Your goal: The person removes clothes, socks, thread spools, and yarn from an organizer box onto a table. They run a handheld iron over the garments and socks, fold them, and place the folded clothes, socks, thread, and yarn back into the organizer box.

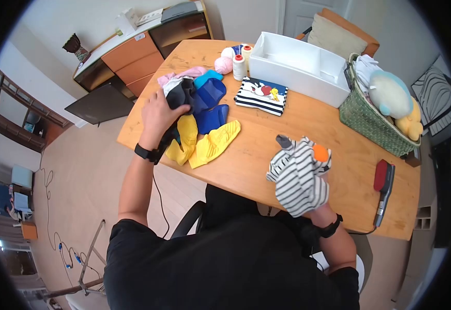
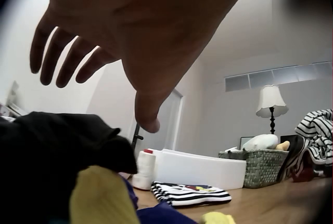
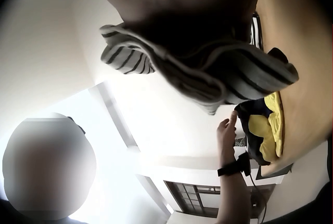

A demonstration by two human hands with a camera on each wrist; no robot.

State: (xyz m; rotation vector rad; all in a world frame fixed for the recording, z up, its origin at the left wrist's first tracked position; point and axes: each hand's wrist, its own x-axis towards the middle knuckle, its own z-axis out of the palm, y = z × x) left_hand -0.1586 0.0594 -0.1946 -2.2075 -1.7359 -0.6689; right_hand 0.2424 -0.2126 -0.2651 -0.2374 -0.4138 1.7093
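My left hand (image 1: 157,114) is over a pile of clothes, its fingers spread and thumb apart. Beneath it lies a dark cloth (image 1: 180,94), with yellow cloth pieces (image 1: 214,144), blue cloth pieces (image 1: 211,118) and a pink cloth (image 1: 192,73) around it. Near the table's front edge, my right hand (image 1: 322,199) holds a crumpled black-and-white striped garment (image 1: 297,181) with an orange round patch (image 1: 320,153). Fabric hides most of its fingers; the right wrist view shows the garment's loose edges (image 3: 208,89) hanging around that hand. A folded striped garment with cartoon figures (image 1: 261,96) lies mid-table.
Behind the folded garment are a white bin (image 1: 297,72), thread spools (image 1: 240,67) and a pink yarn ball (image 1: 223,65). A green woven basket (image 1: 370,126) holds plush toys at the right. A red-and-grey corded brush (image 1: 384,186) lies near the right edge.
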